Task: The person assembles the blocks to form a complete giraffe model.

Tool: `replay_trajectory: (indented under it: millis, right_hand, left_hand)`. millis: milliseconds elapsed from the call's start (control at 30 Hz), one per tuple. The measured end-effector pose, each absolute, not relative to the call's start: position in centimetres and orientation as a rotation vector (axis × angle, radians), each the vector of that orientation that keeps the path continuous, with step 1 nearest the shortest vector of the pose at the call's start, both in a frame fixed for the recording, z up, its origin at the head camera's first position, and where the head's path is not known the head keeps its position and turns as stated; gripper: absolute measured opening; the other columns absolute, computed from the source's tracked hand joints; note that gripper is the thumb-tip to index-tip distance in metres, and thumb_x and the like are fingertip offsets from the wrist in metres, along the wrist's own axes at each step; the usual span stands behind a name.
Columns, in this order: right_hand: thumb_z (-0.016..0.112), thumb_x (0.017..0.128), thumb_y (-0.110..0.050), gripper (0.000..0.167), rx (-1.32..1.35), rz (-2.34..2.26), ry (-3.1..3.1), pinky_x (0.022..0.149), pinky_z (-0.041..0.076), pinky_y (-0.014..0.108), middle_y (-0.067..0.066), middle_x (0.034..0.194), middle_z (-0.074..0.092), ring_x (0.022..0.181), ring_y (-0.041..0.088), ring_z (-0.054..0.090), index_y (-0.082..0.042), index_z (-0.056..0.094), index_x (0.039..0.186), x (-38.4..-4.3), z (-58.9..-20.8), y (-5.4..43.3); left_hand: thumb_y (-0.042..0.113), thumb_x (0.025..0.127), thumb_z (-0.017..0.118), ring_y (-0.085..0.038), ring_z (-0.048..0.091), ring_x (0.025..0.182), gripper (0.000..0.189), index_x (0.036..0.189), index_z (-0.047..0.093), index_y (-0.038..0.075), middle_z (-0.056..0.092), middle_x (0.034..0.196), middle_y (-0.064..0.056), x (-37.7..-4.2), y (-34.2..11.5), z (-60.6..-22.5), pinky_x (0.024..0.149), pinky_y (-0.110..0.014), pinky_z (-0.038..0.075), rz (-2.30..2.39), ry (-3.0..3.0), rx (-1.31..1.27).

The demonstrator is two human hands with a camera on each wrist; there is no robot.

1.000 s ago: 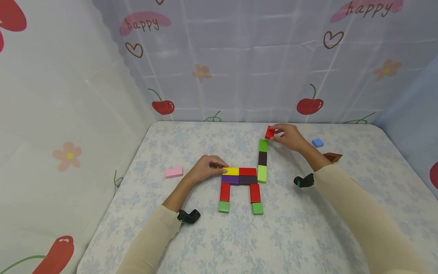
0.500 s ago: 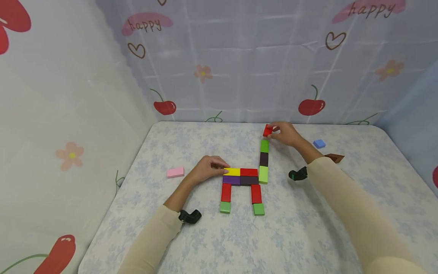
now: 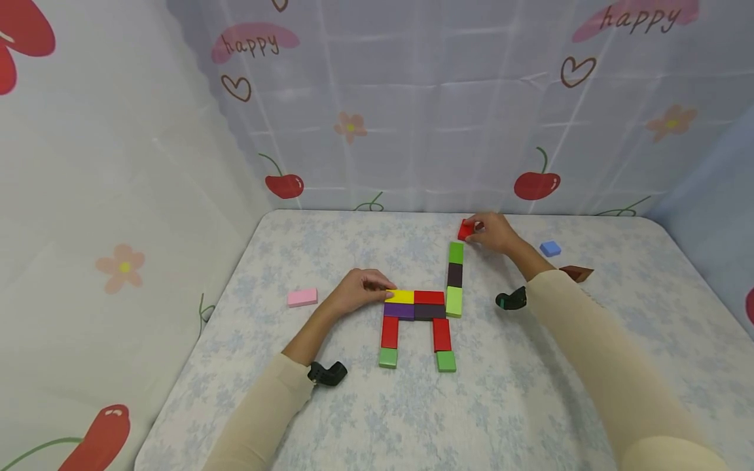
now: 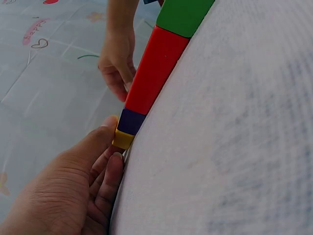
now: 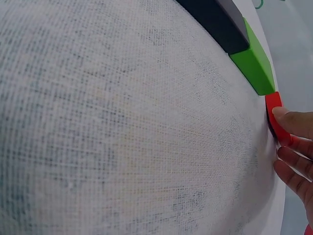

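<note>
In the head view my right hand (image 3: 495,232) pinches a red block (image 3: 465,229) between thumb and fingers, just beyond the far end of a column of blocks. The column's top is a green block (image 3: 456,252), then a dark block (image 3: 455,275) and a lime block (image 3: 453,301). In the right wrist view the thumb lies on the red block (image 5: 275,107), close to the green one. My left hand (image 3: 356,292) pinches the left end of a yellow block (image 3: 400,297). That block adjoins a red block (image 3: 429,297), above purple (image 3: 399,311) and dark ones.
Two red blocks (image 3: 390,332) extend nearer to me like legs, each ending in a green block (image 3: 388,357). A pink block (image 3: 303,297) lies at left. A blue block (image 3: 550,248) and a brown wedge (image 3: 577,273) lie at right. A curtain (image 3: 412,131) hangs behind the table.
The right hand carried the red block slightly left and away, then back toward me and a little right, still near the column's end. The left hand has stayed at the yellow block.
</note>
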State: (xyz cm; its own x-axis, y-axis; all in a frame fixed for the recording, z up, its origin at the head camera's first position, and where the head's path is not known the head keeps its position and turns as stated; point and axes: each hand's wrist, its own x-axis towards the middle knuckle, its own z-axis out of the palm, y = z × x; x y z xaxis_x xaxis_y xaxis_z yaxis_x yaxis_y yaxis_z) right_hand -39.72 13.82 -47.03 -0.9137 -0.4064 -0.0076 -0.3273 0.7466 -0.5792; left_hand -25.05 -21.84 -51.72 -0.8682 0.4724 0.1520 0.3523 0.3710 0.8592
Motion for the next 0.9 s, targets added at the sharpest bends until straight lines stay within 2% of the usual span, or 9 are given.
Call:
replay_trajectory:
  millis: [133, 300, 433, 500, 600, 733, 900]
  right_hand:
    - [0.071, 0.096, -0.010, 0.043, -0.580, -0.904, 2.819, 0.094, 0.049, 0.053, 0.028, 0.131, 0.058, 0.116, 0.043, 0.054, 0.006, 0.061, 0.134, -39.6, -46.9, 14.0]
    - [0.062, 0.101, -0.014, 0.044, -0.431, -1.018, 2.848, 0.091, 0.052, 0.052, 0.029, 0.130, 0.056, 0.114, 0.043, 0.056, 0.006, 0.055, 0.139, -39.5, -46.7, 14.0]
    - [0.062, 0.101, -0.013, 0.048, -0.266, -1.146, 2.780, 0.076, 0.056, 0.038, 0.028, 0.119, 0.060, 0.098, 0.038, 0.063, 0.008, 0.049, 0.143, -39.5, -46.7, 13.7]
    - [0.063, 0.101, -0.014, 0.049, -0.203, -1.195, 2.727, 0.068, 0.055, 0.030, 0.027, 0.114, 0.062, 0.088, 0.033, 0.064, 0.008, 0.049, 0.143, -39.5, -46.9, 13.5]
    - [0.063, 0.101, -0.014, 0.048, -0.176, -1.216, 2.693, 0.064, 0.051, 0.024, 0.026, 0.111, 0.064, 0.081, 0.025, 0.062, 0.008, 0.051, 0.142, -39.5, -47.5, 13.3]
    - [0.064, 0.101, -0.015, 0.044, -0.201, -1.190, 2.697, 0.064, 0.049, 0.024, 0.025, 0.112, 0.065, 0.081, 0.022, 0.061, 0.006, 0.056, 0.139, -39.4, -48.0, 13.0]
    - [0.064, 0.101, -0.016, 0.042, -0.281, -1.148, 2.702, 0.065, 0.048, 0.027, 0.025, 0.113, 0.065, 0.084, 0.024, 0.060, 0.003, 0.058, 0.138, -39.4, -47.7, 12.7]
  left_hand:
    - [0.019, 0.091, 0.079, -0.016, 0.061, 0.082, 0.016, 0.107, 0.081, 0.020, 0.073, 0.099, 0.007, -25.1, -21.9, -51.7, 0.069, -0.028, 0.049, 1.517, 2.508, 0.772]
    - [0.019, 0.091, 0.079, -0.017, 0.060, 0.080, 0.016, 0.107, 0.081, 0.019, 0.073, 0.099, 0.006, -25.1, -21.9, -51.6, 0.068, -0.028, 0.048, 1.516, 2.513, 0.783]
    - [0.018, 0.091, 0.079, -0.016, 0.060, 0.080, 0.016, 0.106, 0.082, 0.019, 0.073, 0.099, 0.006, -25.1, -22.0, -51.6, 0.068, -0.027, 0.048, 1.528, 2.509, 0.774]
    - [0.018, 0.091, 0.079, -0.017, 0.060, 0.081, 0.016, 0.106, 0.081, 0.018, 0.074, 0.099, 0.005, -25.1, -21.9, -51.7, 0.068, -0.027, 0.048, 1.541, 2.496, 0.774]
    - [0.016, 0.091, 0.078, -0.017, 0.060, 0.081, 0.016, 0.107, 0.081, 0.017, 0.074, 0.100, 0.004, -25.0, -21.9, -51.8, 0.069, -0.027, 0.049, 1.555, 2.474, 0.778]
    - [0.016, 0.091, 0.078, -0.017, 0.060, 0.081, 0.016, 0.107, 0.081, 0.017, 0.074, 0.100, 0.003, -24.9, -21.8, -52.0, 0.068, -0.027, 0.049, 1.558, 2.463, 0.785]
    - [0.018, 0.091, 0.079, -0.018, 0.060, 0.079, 0.015, 0.106, 0.081, 0.020, 0.073, 0.099, 0.004, -25.1, -21.9, -51.8, 0.067, -0.028, 0.048, 1.548, 2.481, 0.776]
